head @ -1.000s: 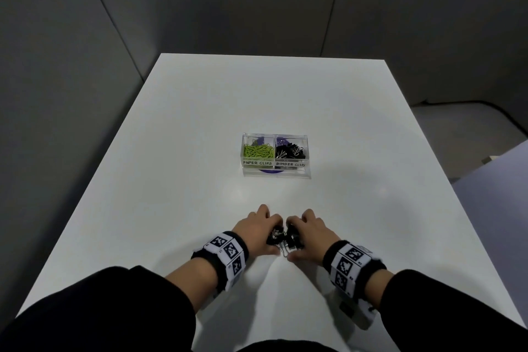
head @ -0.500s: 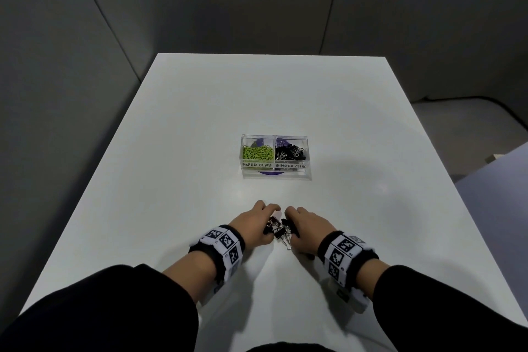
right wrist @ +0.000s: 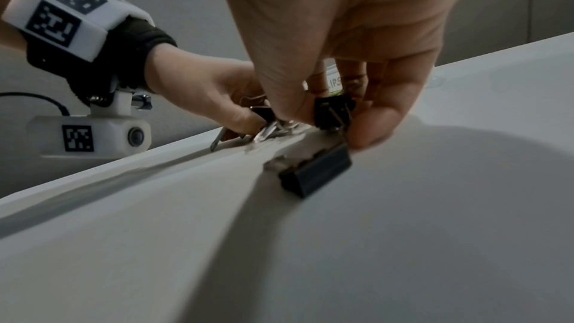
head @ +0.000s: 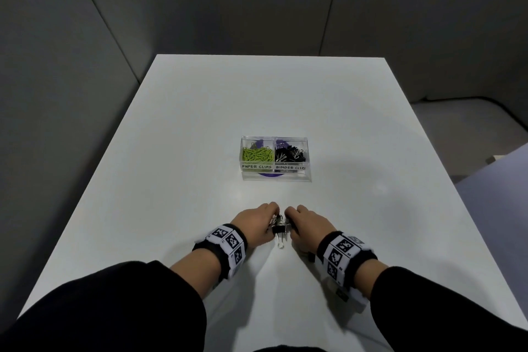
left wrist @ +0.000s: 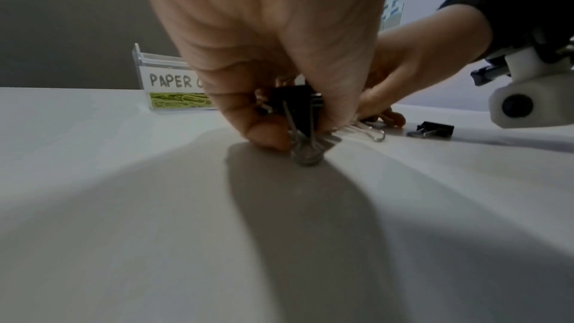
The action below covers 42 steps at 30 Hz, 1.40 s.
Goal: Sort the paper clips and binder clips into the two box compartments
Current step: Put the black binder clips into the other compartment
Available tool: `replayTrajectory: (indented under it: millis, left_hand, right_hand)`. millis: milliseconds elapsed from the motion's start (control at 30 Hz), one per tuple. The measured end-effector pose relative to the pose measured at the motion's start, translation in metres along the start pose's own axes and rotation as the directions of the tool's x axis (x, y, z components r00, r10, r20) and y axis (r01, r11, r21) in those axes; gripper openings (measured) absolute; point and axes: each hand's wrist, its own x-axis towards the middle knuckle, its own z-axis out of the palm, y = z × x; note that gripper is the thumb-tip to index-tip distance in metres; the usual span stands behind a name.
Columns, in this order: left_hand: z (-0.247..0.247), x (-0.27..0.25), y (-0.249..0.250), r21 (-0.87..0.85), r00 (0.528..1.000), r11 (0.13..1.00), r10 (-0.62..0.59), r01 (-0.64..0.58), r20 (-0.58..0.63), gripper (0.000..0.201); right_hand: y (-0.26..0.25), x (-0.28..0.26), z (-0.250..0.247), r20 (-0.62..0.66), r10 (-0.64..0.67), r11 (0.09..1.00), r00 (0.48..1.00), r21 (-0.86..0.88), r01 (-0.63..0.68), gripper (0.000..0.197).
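Black binder clips [head: 279, 228] sit low in the centre of my head view, bunched between my two hands on the white table [head: 177, 151]. My left hand [head: 255, 221] pinches one clip between curled thumb and fingers [left wrist: 264, 132]. My right hand [head: 307, 223] curls its fingers round another [right wrist: 334, 112]. A loose clip [right wrist: 315, 173] lies just below those fingers. The clear box [head: 275, 158] stands above, well apart.
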Motion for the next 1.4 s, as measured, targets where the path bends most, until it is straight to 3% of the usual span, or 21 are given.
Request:
replayTrajectory:
  millis: [300,533,733,833,933,1033,1133,1200,1300,1400]
  left_hand:
    - [-0.012,0.003,-0.012,-0.243,0.994,0.966,-0.097,0.085,-0.039,0.029]
    - [-0.018,0.0,-0.021,-0.28,0.989,0.949,-0.146,0.149,0.029,0.009]
    - [-0.015,-0.007,-0.023,-0.302,0.981,0.933,-0.186,0.195,0.056,0.034]
    - [-0.014,-0.011,-0.022,-0.331,0.98,0.922,-0.191,0.199,0.057,0.019]
    - [-0.015,-0.013,-0.018,-0.315,0.981,0.93,-0.193,0.191,0.025,0.004]
    - [-0.016,-0.015,-0.013,-0.297,0.979,0.933,-0.2,0.203,0.04,0.015]
    - [-0.017,-0.016,-0.007,-0.269,0.975,0.939,-0.19,0.214,0.113,0.015]
    - [-0.015,-0.016,-0.001,-0.222,0.973,0.952,-0.185,0.213,0.14,0.032]
    - [-0.007,-0.015,0.006,-0.085,0.973,0.975,-0.197,0.208,0.115,0.048]
    - [0.0,-0.015,0.011,-0.005,0.974,0.978,-0.209,0.21,0.089,0.048]
  right_hand:
    - [0.014,0.007,-0.018,-0.041,0.103,0.957,0.994,0.275,-0.088,0.028]
    - [0.02,0.005,-0.025,-0.021,0.203,0.807,0.979,0.57,-0.155,0.026]
    - [0.026,0.009,-0.021,-0.038,0.28,0.754,0.959,0.627,-0.196,0.014]
    - [0.029,0.008,-0.02,-0.048,0.324,0.717,0.945,0.664,-0.212,0.004]
    - [0.03,0.007,-0.022,-0.045,0.306,0.789,0.951,0.571,-0.226,0.011]
    - [0.031,0.007,-0.021,-0.018,0.255,0.871,0.967,0.438,-0.222,0.019]
    - [0.033,0.004,-0.018,-0.024,0.278,0.829,0.96,0.512,-0.227,0.026]
    - [0.036,0.004,-0.018,-0.055,0.322,0.804,0.945,0.543,-0.242,0.034]
    - [0.037,0.001,-0.022,-0.08,0.385,0.794,0.919,0.537,-0.286,0.032]
    - [0.038,-0.006,-0.021,-0.067,0.382,0.787,0.922,0.547,-0.286,0.025]
